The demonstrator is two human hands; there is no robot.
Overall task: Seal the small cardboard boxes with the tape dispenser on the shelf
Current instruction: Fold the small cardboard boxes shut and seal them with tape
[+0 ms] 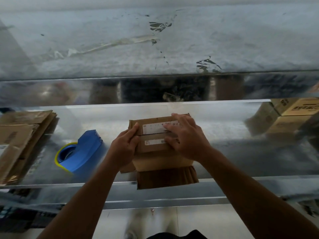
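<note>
Fingers [176, 128] atop closed cardboard box [152, 149]

Metal shelf [241, 152] with small cardboard box [155, 161], blue tape dispenser [81, 152], flattened cardboard [17, 138], more boxes [293, 118].

A galvanised metal shelving unit fills the view. Its upper shelf [224, 35] is dull grey and scuffed, with black marks and a curled strip of clear tape residue [120, 42] stuck across it. The shiny front lip [69, 90] of that shelf throws back blurred brown and dark reflections. The lower shelf [241, 152] is the same bright metal, with a folded front edge [172, 199]. Beneath it shows a pale floor [198, 219], crossed by a faint joint line. The light is dim, cool and diffuse, with soft glare on the metal.
</note>
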